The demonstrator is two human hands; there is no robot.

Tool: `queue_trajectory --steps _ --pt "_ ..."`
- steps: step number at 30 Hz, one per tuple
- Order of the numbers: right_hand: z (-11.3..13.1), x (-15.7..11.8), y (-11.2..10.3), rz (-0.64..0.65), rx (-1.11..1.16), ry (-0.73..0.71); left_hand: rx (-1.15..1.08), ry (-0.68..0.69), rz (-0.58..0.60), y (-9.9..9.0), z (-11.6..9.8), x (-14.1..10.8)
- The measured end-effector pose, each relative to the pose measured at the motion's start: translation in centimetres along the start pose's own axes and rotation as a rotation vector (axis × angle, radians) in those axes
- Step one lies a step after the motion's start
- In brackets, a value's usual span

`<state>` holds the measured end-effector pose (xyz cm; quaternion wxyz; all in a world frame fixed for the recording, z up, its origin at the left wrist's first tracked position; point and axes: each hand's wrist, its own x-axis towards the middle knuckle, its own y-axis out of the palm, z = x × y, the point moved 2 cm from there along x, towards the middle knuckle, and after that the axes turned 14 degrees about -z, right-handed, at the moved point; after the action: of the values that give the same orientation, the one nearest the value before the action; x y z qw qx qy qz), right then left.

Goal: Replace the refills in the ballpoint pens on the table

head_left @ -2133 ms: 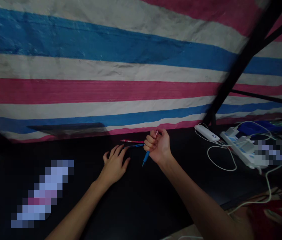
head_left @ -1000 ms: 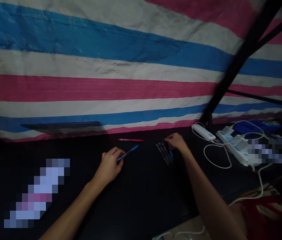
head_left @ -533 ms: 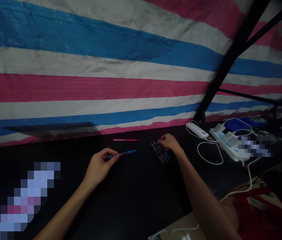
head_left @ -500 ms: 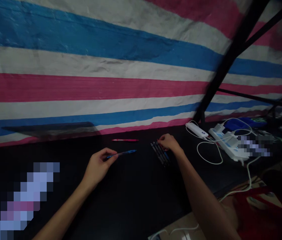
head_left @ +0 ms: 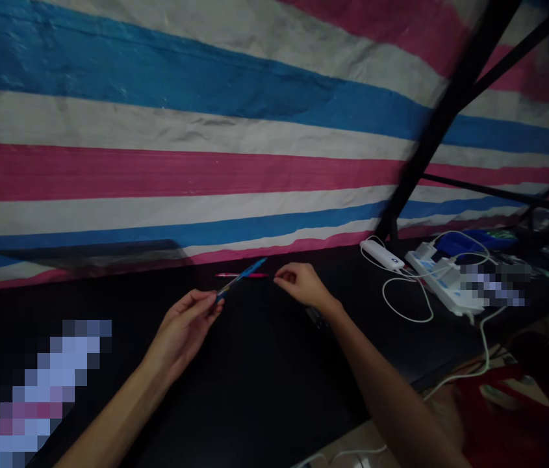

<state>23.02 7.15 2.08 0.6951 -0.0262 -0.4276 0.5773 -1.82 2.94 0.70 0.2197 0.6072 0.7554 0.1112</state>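
A blue pen point(head_left: 243, 275) is pinched in my left hand point(head_left: 191, 325), its tip end slanting up to the right. Behind it a red pen point(head_left: 255, 275) lies on the black table point(head_left: 255, 390), partly crossed by the blue one. My right hand point(head_left: 306, 286) hovers just right of the red pen, thumb and forefinger curled together; whether anything small is between them cannot be made out. Dark pens point(head_left: 316, 317) lie under my right wrist, mostly hidden by it.
A white power strip point(head_left: 444, 283) with plugs, a white power bank point(head_left: 382, 255) and looping cables lie at the right. Beyond them is a blue tray point(head_left: 473, 242). A striped sheet point(head_left: 181, 175) hangs behind the table, with a black metal frame point(head_left: 425, 149).
My left hand has raised and tilted the blue pen upward. My right hand has moved left from the dark pens towards the red pen, and its forearm now covers most of them.
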Motion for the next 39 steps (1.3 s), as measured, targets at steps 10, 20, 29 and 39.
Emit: queue_trajectory --steps 10,20,29,39 --pt "6.1 -3.7 5.0 0.169 0.388 -0.128 0.366 0.158 0.14 0.4 1.6 -1.0" --pt "4.3 -3.2 5.0 0.152 0.305 -0.004 0.455 0.273 0.125 0.8 0.8 -1.0" --pt "4.2 -2.2 3.0 0.105 0.391 0.022 0.481 0.353 0.071 -0.2 -0.4 -0.2" --pt "2.4 -2.2 4.1 0.29 0.671 0.506 0.526 0.452 0.023 -0.5 -1.0 0.0"
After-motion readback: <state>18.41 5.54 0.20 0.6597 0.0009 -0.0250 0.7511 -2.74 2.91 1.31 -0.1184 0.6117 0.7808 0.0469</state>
